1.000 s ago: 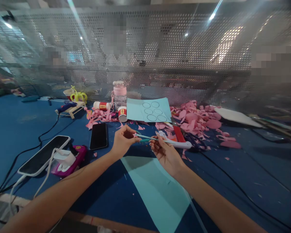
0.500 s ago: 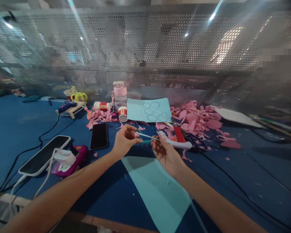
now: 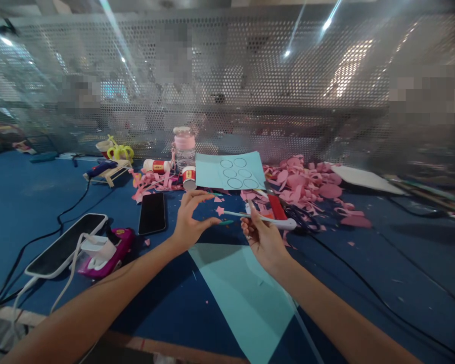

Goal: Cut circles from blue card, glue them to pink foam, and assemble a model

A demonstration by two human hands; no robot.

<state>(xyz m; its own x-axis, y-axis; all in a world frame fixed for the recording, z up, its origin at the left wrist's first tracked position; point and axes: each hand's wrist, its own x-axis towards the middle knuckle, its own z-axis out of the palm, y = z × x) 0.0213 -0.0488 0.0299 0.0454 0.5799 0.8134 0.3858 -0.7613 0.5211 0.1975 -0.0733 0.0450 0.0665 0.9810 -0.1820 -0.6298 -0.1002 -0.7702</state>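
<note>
Booth: Straight to the hands, what have you got?

Me: My right hand (image 3: 263,240) is closed in a pinch on a thin pale-blue stick (image 3: 235,214), thumb against fingers. At its near-left tip sits a pink star (image 3: 220,211), out in the gap towards my other hand, above the blue table (image 3: 167,288).

Booth: Why grip it there?

Me: Back from the tip, I'd say, so the star stands clear of my fingers and I can see it whole.

Booth: And the left?

Me: Wide apart! My left hand (image 3: 191,220) makes a big C, thumb below, fingers above, nothing seen between them. It frames the star, presumably close enough to steady it. A teal sliver (image 3: 226,222) shows by my thumb tip; whether they touch, I can't tell.

Booth: Round the edges?

Me: A turquoise sheet (image 3: 246,293) lies below my hands. Up beyond them, the sheet with drawn circles (image 3: 229,172) faces me, likely for easy viewing, with pink scraps (image 3: 299,177) heaped beside it. The black phone (image 3: 152,213) lies off to the left, leaving my hands elbow room.
</note>
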